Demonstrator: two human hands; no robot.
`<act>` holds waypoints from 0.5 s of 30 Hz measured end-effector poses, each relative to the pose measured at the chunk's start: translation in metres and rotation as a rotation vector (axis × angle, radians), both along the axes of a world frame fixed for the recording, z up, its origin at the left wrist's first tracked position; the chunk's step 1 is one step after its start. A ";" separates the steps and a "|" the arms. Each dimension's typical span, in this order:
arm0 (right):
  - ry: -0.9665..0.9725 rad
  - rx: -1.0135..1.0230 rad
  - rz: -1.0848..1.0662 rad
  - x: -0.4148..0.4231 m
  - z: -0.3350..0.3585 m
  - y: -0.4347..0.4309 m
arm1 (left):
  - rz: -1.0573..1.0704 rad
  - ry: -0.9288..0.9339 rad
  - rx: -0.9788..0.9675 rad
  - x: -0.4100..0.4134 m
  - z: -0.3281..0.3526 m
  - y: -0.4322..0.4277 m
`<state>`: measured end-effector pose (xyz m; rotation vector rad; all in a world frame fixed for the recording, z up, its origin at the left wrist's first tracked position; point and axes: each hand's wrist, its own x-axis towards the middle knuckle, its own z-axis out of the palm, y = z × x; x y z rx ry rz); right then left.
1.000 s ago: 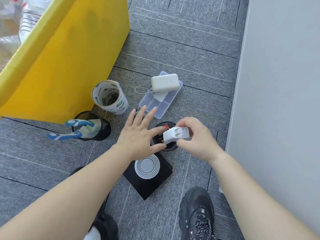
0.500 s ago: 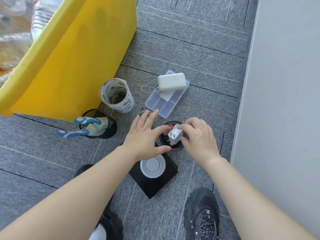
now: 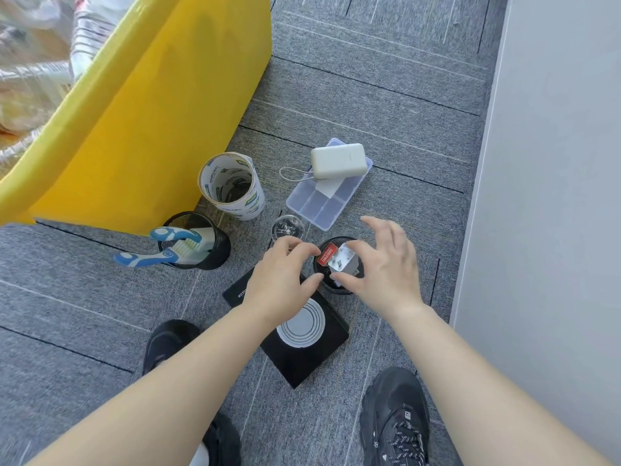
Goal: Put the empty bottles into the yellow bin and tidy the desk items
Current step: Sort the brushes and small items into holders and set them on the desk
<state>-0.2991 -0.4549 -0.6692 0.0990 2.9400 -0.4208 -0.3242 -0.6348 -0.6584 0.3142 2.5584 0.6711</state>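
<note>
A white charger plug (image 3: 342,265) sits tilted in a small black cup (image 3: 340,290) on the grey carpet floor (image 3: 369,95), with a red card (image 3: 326,254) tucked beside it. The person's left hand (image 3: 282,274) curls round the cup's near rim. The right hand (image 3: 386,267) brackets the plug between thumb and forefinger, other fingers splayed; whether it grips or merely touches cannot be told. The yellow bin (image 3: 161,122) stands well apart at upper left, its clear bottles (image 3: 33,72) blurred and cut off. The left wrist hides part of a black pad (image 3: 302,354).
</note>
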 end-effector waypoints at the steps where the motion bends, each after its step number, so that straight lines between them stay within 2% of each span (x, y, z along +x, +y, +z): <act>1: 0.017 0.016 0.015 0.000 -0.002 -0.002 | -0.014 0.010 -0.011 0.001 -0.001 0.000; 7: 0.162 -0.047 0.016 0.000 -0.012 -0.012 | -0.109 0.060 -0.086 0.003 -0.008 -0.005; 15: 0.138 -0.064 0.089 0.001 -0.013 -0.007 | -0.253 0.080 -0.260 0.000 -0.007 0.002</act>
